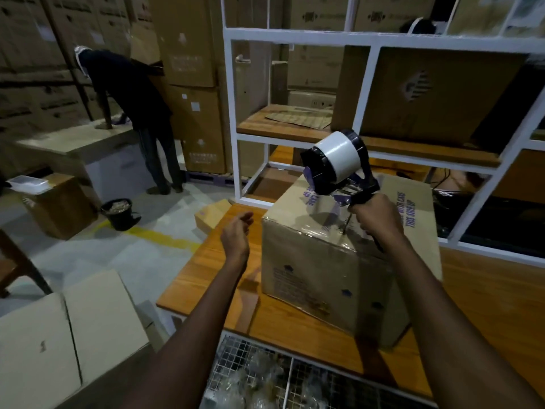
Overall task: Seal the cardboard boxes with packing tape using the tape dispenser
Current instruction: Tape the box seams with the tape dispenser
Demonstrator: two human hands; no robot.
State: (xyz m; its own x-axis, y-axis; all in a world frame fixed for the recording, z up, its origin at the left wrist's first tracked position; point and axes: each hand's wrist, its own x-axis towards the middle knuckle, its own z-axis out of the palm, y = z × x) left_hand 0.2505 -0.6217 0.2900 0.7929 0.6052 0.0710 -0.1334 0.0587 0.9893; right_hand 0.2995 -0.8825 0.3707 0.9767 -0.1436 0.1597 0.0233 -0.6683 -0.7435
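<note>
A closed cardboard box (318,278) with purple print stands on the wooden table (206,278). Clear tape shines along its top and down its near face. My right hand (376,216) grips the handle of a dark tape dispenser (336,163) with a white roll. The dispenser is tilted up above the box's near top edge, and a strip of tape runs from it down to the box. My left hand (237,234) hovers left of the box with fingers loosely apart, touching nothing.
A white metal shelf frame (298,36) holding a large carton (436,93) stands behind the table. A flat carton (70,329) lies low at left. A person (132,104) bends over a counter at far left, near a black bucket (119,212). A wire basket (265,376) sits below.
</note>
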